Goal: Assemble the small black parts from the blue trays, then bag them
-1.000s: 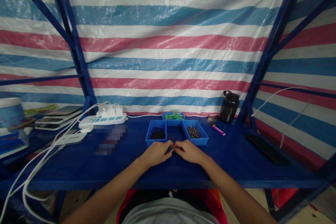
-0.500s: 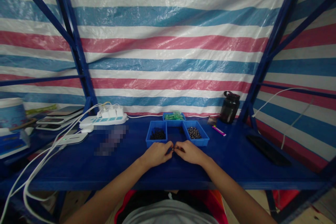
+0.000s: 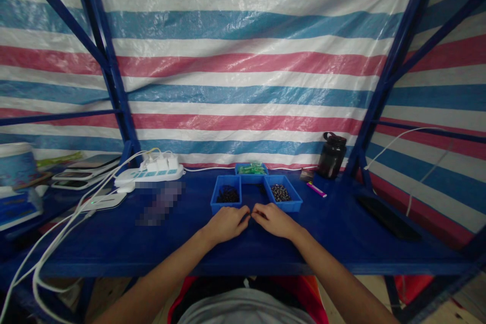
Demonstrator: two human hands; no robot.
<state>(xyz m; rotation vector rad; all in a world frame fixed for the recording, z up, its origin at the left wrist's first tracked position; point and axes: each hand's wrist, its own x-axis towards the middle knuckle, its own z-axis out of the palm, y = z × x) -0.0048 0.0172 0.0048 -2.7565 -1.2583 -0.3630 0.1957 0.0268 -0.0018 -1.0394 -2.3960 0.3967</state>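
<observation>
Presently, right hand just nearside of metallic-parts tray, left hand farther left of it — both curled, any pinched part indiscernible.

The person wears a light grey top of soft-looking cloth, creased into loose folds. Beyond its edge shows a dark black cloth garment across the lap, with a small whitish strip at its middle, too small to identify. The slim forearms, left hand and right hand are bare.
</observation>
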